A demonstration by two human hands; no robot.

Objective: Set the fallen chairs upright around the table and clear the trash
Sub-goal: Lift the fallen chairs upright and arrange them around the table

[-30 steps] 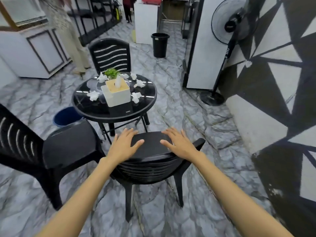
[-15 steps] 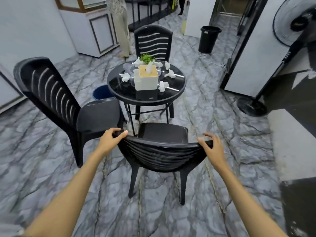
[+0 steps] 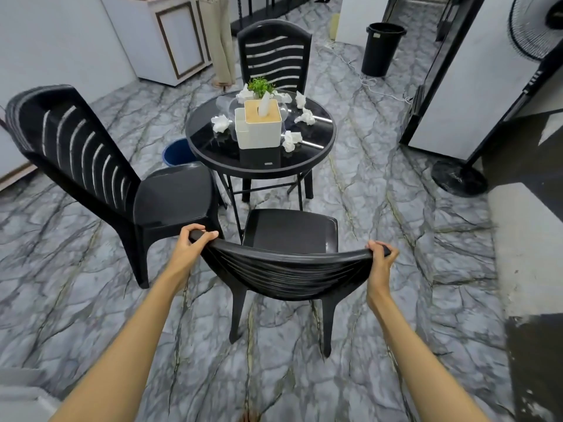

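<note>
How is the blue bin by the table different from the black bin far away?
The blue bin is blue and sits right beside the round table, partly hidden behind a chair. The black bin is black and stands alone in the open, farther off near the white wall. The black bin shows its whole tall side; the blue bin shows only its top part. Both are round, open on top and upright.

Tissue box (image 3: pixel 258 124), plant (image 3: pixel 260 85) (small), fan (image 3: pixel 499 95).
</note>
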